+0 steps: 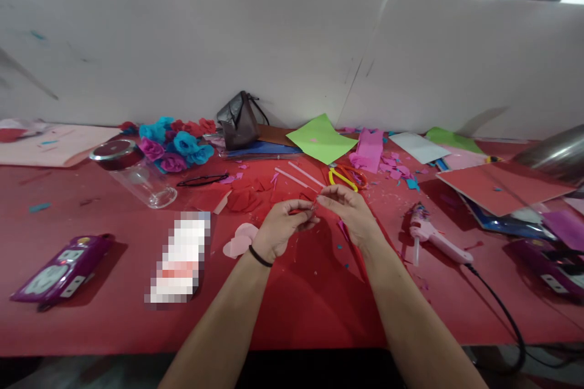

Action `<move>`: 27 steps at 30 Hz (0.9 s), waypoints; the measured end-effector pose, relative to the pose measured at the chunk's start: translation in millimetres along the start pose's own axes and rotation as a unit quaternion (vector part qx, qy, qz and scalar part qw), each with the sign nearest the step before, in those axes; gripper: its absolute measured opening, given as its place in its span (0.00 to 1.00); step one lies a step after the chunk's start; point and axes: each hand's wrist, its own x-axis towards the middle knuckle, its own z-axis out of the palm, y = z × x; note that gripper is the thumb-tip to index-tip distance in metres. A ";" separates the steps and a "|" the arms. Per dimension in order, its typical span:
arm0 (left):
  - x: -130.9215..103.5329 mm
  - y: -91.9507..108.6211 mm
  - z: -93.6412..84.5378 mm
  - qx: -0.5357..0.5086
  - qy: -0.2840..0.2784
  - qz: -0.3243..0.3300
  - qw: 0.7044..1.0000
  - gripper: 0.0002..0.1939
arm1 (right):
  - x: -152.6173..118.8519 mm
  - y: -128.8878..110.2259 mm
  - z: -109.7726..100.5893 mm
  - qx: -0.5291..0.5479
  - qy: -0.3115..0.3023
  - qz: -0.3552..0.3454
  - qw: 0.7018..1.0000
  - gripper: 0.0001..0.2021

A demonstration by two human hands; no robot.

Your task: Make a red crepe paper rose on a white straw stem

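My left hand and my right hand meet over the red table, fingertips almost touching. Both are closed in a pinch on a small red piece of paper, mostly hidden by the fingers. Just beyond them lie two thin pale pink sticks, side by side. Scissors with yellow handles rest past my right hand, near an orange-handled pair. Left of the fingers are crumpled red crepe paper pieces. Pink rounded paper cutouts lie beside my left wrist.
A pink hot glue gun with a black cord lies right. On the left stand a clear jar, crepe paper flowers and a purple pouch. A green sheet lies before the white partition.
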 end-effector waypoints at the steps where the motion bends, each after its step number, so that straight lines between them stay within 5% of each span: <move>1: 0.2 -0.5 0.6 -0.003 0.002 0.006 1.000 0.05 | -0.4 -0.7 1.0 -0.006 -0.006 0.007 1.000 0.14; 13: 4.3 -9.1 4.7 0.018 0.039 0.106 0.993 0.06 | -2.3 5.2 9.5 -0.045 0.007 -0.038 0.998 0.11; 27: 4.4 -7.1 -0.3 -0.037 0.066 0.106 0.992 0.09 | -6.4 2.2 14.4 -0.004 -0.059 0.014 0.998 0.20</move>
